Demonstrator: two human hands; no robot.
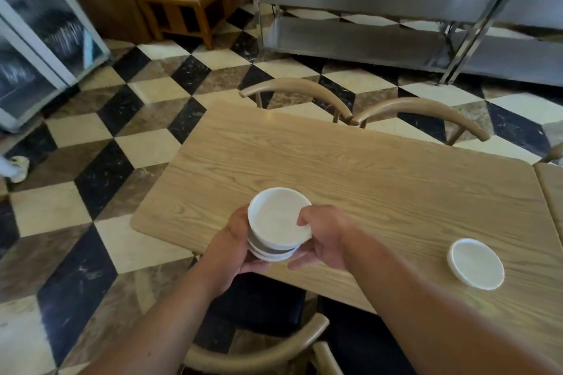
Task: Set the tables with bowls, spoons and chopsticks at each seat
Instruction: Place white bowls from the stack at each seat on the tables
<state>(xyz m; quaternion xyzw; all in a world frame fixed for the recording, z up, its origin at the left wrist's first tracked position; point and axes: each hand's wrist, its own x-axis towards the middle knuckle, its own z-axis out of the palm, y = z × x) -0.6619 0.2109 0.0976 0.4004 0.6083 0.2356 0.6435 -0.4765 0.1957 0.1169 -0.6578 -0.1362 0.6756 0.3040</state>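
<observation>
A stack of white bowls [275,222] is held over the near left part of the light wooden table [350,167]. My left hand [231,250] cups the stack from below and on its left side. My right hand [323,237] grips the top bowl's right rim, thumb on the rim and fingers under it. The top bowl sits tilted on the ones beneath. A single white bowl [475,263] rests on the table at the near right seat. No spoons or chopsticks are in view.
Two wooden chairs [304,90] [426,108] stand at the table's far side, and a chair with a dark seat [259,353] sits below my arms. A second table edge [553,189] abuts on the right. Steel shelving [396,36] and a wooden cabinet [182,3] lie beyond.
</observation>
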